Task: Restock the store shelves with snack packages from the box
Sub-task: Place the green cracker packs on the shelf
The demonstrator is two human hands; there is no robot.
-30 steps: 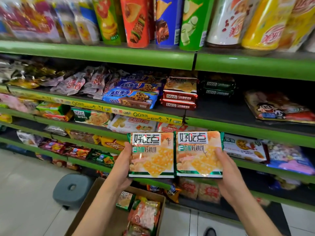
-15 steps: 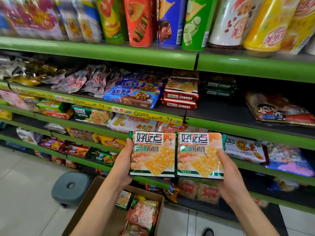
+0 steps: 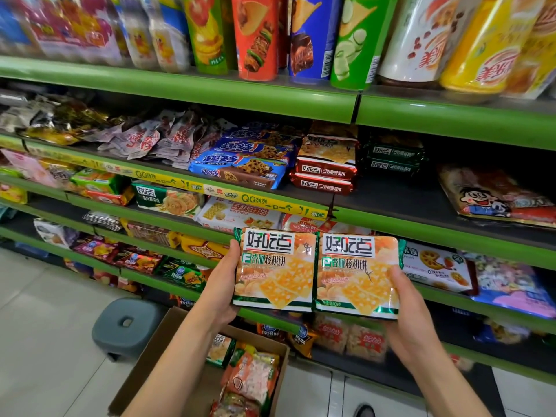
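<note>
I hold two matching orange-and-green cracker packs side by side in front of the green shelves. My left hand [image 3: 221,288] grips the left pack [image 3: 275,270] by its left edge. My right hand [image 3: 410,308] grips the right pack [image 3: 358,276] by its right edge and underside. The packs touch along their inner edges, faces toward me. Below them on the floor stands the open cardboard box [image 3: 156,350] with a few snack packages [image 3: 251,377] inside.
Green shelves [image 3: 421,228] hold biscuits, with dark green packs [image 3: 392,159] and red packs [image 3: 325,173] on the second shelf. Chip tubes [image 3: 257,37] stand on top. A grey stool [image 3: 126,325] sits left of the box on the tiled floor.
The two packs and both hands have kept their place in front of the shelves; only the view has shifted slightly. The grips are unchanged.
</note>
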